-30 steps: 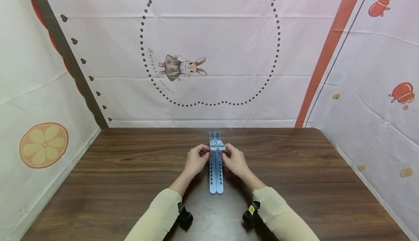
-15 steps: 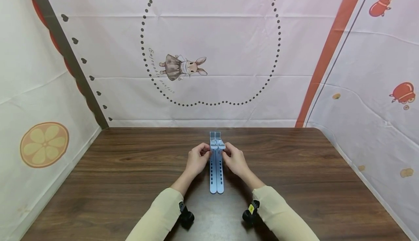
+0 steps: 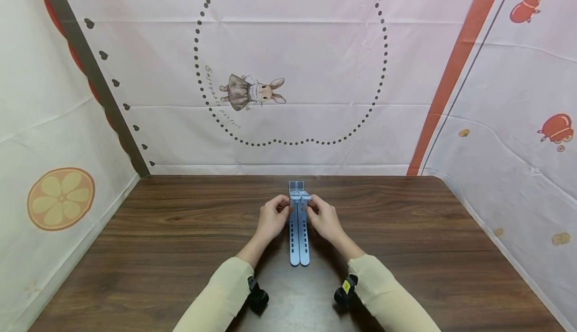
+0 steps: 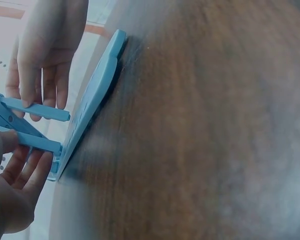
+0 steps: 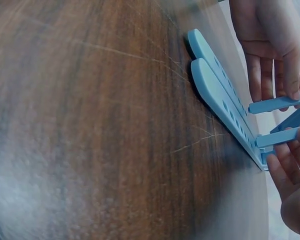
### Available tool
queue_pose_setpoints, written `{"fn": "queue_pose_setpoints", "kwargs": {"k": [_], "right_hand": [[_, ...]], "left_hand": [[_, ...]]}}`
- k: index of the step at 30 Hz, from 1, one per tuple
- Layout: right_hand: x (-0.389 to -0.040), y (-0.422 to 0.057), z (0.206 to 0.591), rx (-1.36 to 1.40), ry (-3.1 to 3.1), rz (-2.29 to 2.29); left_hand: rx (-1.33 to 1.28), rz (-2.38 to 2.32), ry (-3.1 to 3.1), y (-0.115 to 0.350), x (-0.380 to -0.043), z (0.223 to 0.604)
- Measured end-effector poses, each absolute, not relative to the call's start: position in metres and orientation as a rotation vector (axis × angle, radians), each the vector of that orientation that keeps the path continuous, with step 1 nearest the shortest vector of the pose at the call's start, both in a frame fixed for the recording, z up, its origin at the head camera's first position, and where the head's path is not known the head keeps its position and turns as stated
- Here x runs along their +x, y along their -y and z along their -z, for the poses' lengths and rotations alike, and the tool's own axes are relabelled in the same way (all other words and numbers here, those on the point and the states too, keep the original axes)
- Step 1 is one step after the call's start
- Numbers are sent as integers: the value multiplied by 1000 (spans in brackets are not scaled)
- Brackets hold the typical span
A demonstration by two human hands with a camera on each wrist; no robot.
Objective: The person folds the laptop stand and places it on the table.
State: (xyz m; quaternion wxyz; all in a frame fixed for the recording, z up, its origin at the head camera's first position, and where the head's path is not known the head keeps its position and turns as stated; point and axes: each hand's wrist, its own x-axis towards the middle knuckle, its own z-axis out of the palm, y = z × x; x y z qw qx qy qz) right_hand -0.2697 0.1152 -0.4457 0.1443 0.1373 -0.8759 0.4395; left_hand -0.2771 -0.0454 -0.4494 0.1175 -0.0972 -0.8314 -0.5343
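A light blue folding laptop stand [image 3: 294,242] lies on the table, its two slotted rails side by side and its rounded ends toward me. At its far end, support arms rise from the rails, best seen in the left wrist view, where a front arm [image 4: 39,142] and a rear arm [image 4: 42,111] slant up beside the base. My left hand [image 3: 272,218] pinches the left arm between thumb and fingers. On the other side my right hand [image 3: 325,219] pinches the right arm the same way. Both arm ends hang just above the slotted rails in the right wrist view.
The dark wood table [image 3: 189,222] stretches out around both hands. A printed white cloth [image 3: 315,71] hangs behind its far edge, with more cloth along both sides. Black wrist cameras [image 3: 259,299] sit under the cream sleeves [image 3: 216,292].
The stand's upper part has tipped slightly away from me, its crosspiece now a little farther back. Both hands keep their pinch and have barely moved.
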Motion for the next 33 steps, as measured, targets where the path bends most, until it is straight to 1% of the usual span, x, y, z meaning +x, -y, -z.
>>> {"fn": "queue_pose_setpoints", "kwargs": {"k": [13, 33], "right_hand": [[-270, -113, 440, 406, 2545, -1284], [-272, -113, 444, 411, 2490, -1245]], "left_hand": [[-271, 1589, 2410, 46, -279, 447], [-264, 1494, 2375, 44, -281, 451]]}}
